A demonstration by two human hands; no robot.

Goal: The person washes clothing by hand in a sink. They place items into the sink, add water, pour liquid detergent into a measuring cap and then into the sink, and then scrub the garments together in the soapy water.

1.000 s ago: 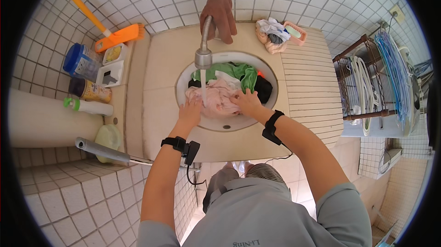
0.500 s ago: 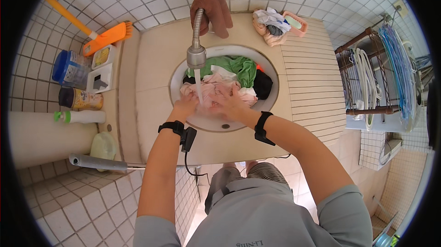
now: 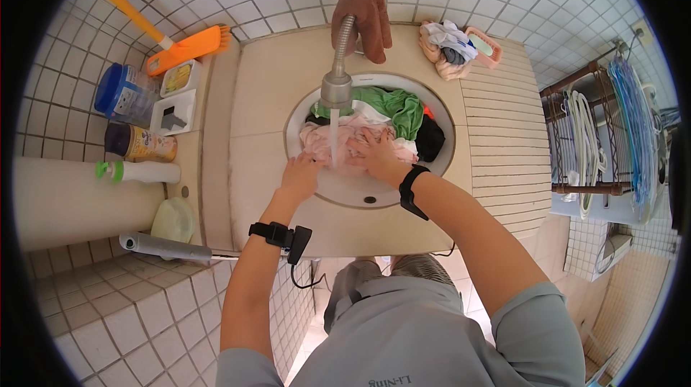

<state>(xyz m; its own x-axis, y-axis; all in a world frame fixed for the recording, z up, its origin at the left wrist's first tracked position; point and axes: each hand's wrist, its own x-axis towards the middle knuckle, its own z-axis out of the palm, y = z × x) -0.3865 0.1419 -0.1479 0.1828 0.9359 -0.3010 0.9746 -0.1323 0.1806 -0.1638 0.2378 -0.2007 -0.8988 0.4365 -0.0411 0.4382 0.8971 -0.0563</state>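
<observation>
A wet pink garment point(image 3: 345, 136) lies crumpled at the near side of the laundry in an oval white sink point(image 3: 338, 189). Water runs onto it from a bendy metal faucet point(image 3: 336, 88). My right hand point(image 3: 380, 159) presses on the garment, its fingers spread. At the sink's left rim is my left hand point(image 3: 299, 177), open, fingertips by the garment's lower left edge. Behind the pink cloth are a green garment point(image 3: 392, 106) and a white piece; a black garment point(image 3: 430, 141) lies at the right.
A brown glove point(image 3: 363, 16) hangs over the faucet's neck. Bunched cloths point(image 3: 445, 45) and a pink soap dish point(image 3: 484, 48) stand back right, beside a ribbed washboard surface point(image 3: 504, 135). Left are an orange brush point(image 3: 188, 48), jars and a pump bottle point(image 3: 144, 171). A hanger rack point(image 3: 594, 135) stands far right.
The whole view has shifted, so the sink sits farther right. My left hand has drawn back from the pink garment toward the near left rim. My right hand stays on the cloth.
</observation>
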